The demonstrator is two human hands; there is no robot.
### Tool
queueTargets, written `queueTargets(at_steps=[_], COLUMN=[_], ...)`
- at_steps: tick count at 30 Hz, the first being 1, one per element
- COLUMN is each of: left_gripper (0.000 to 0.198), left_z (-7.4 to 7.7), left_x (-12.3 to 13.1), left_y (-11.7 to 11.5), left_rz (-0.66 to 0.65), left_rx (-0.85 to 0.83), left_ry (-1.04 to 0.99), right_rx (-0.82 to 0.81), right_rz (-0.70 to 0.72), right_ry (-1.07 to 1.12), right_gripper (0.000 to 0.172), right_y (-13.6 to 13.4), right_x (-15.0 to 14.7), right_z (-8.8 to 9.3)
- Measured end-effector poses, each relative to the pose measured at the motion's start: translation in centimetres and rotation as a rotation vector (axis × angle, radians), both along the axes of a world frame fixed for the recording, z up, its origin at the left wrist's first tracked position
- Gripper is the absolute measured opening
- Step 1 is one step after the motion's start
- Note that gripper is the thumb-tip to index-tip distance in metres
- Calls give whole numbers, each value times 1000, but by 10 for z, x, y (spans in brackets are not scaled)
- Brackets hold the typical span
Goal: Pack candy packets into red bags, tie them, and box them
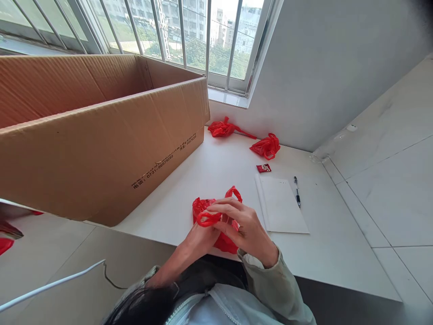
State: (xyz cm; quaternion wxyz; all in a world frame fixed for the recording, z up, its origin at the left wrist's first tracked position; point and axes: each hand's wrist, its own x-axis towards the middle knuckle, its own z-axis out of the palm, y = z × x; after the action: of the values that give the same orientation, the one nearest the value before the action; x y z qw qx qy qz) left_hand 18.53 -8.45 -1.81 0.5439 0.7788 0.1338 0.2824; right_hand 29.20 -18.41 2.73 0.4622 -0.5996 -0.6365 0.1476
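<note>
A red plastic bag (227,243) rests at the front edge of the white table, under and between my two hands. My left hand (202,235) is closed at the bag's neck, partly covered by a loop of red plastic and by the other hand. Reaching over from the right, my right hand (248,228) has its fingers bent and pressed onto the gathered plastic. One bag handle sticks up behind the fingers. What lies inside the bag is hidden.
A big open cardboard box (111,153) fills the left of the table (338,253). Two more red bags (223,128) (265,146) lie by the wall. A small red packet (264,168), a white notepad (284,205) and a pen (297,192) are to the right.
</note>
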Motion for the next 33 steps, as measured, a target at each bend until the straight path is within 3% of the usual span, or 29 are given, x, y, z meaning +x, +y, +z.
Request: queueTargets(at_steps=[3, 5, 7, 11, 13, 19, 22, 24, 26, 28, 30, 33], left_gripper=[24, 32, 39, 35, 28, 14, 12, 14, 16, 13, 8, 4], left_z=[12, 18, 20, 17, 16, 12, 8, 8, 11, 14, 17, 16], left_x=[-3, -5, -6, -7, -8, -11, -11, -12, -13, -13, -14, -15], left_y=[9, 14, 18, 22, 24, 26, 24, 21, 18, 16, 14, 12], left_rz=[-90, -100, -123, -212, -195, -159, -151, -165, -215, -243, -218, -134], left_rx=[8, 3, -41, -185, -226, -376, -387, -346, -299, -244, -178, -67], left_ry=[138, 230, 279, 320, 299, 156, 156, 147, 137, 130, 134, 126], right_rx=[-186, -277, -288, -217, -204, -358, -391, -310, -188, -119, -119, -101], right_rz=[-47, -94, -147, -256, -297, -189, -138, -206, -270, -227, -148, -190], right_ry=[-215, -347, -466, -642, -640, -379, -282, -132, 53, 226, 369, 464], right_gripper=[50, 41, 31, 37, 39, 37, 28, 19, 21, 24, 22, 21], right_y=[-2, -3, -4, -9, -14, -32, -38, -38, -32, -21, -9, 2], right_x=[14, 23, 28, 28, 23, 2, 2, 6, 9, 11, 9, 3], right_z=[-8, -17, -24, -24, -22, -32, -33, -26, -18, -16, -21, -38])
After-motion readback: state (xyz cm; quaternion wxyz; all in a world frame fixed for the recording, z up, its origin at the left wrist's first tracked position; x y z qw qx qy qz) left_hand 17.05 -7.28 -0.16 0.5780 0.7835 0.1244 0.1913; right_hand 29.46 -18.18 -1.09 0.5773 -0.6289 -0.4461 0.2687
